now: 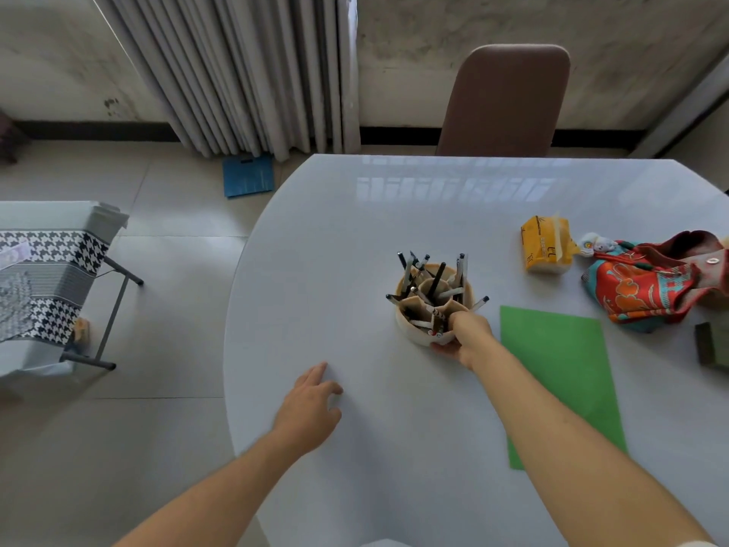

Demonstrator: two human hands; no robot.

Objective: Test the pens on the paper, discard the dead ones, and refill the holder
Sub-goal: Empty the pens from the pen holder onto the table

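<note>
starting out is how the job looks, judged from how things lie. the pen holder [432, 309] is full of pens [436, 284], and no pen is seen out on the desk [335, 270] yet. the holder is set near the middle of the desk, just left of the green paper [556, 369]. no marks are seen on the paper, so it seems no pen has been tested. every pen is left to be tried, the dead ones are left to be thrown out, and the holder is left to be filled again. no bin is seen.

the holder is gripped at its near side by the right hand [467, 341], with the fingers curled round the rim. the left hand [311, 408] is laid flat on the desk near the edge, with its fingers loosely spread and nothing held.

the desk is white, round at the edge and shiny, and window light is seen on it. a yellow tissue pack [546, 250] and a bright cloth bag [651, 286] are seen on the far right. a brown chair [505, 100] is pushed in at the far side. grey curtains [236, 73], a pale tiled floor [165, 290] and a small side table with a checked cloth [51, 270] are seen too.
</note>
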